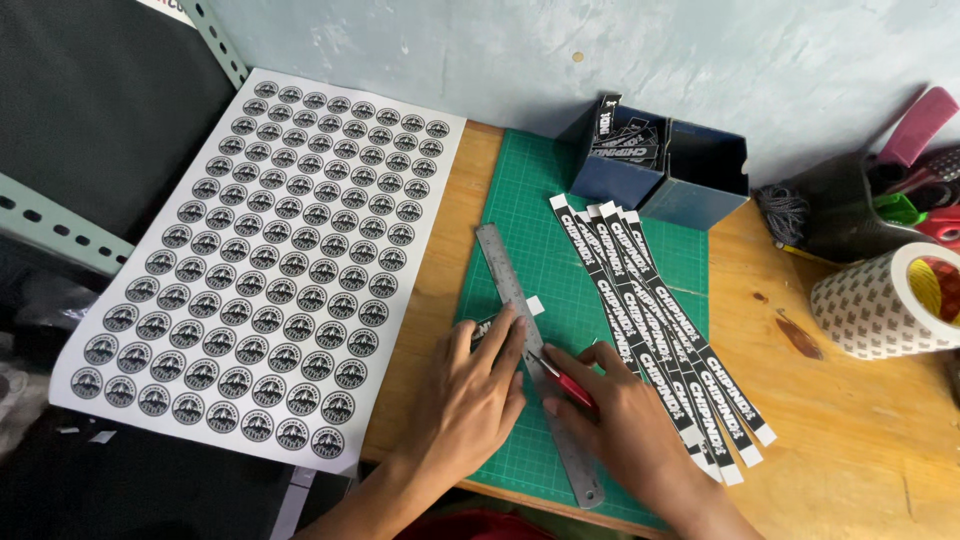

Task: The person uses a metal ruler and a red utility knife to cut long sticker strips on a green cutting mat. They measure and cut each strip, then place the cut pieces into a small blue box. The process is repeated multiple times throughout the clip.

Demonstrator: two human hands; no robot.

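Note:
My left hand (470,385) presses flat on a steel ruler (510,285) that lies slanted across a green cutting mat (530,200). A small black printed piece peeks out under its fingers. My right hand (625,420) grips a red-handled craft knife (562,382), its blade tip against the ruler's right edge. A small white offcut (535,305) lies just right of the ruler. Several long black printed strips (650,320) are fanned out on the mat, right of my right hand.
A white sheet of round black stickers (270,260) covers the left of the wooden table (850,420). Two dark blue boxes (660,165) stand behind the mat. At the right are a large tape roll (885,300) and a black container with tools (870,205).

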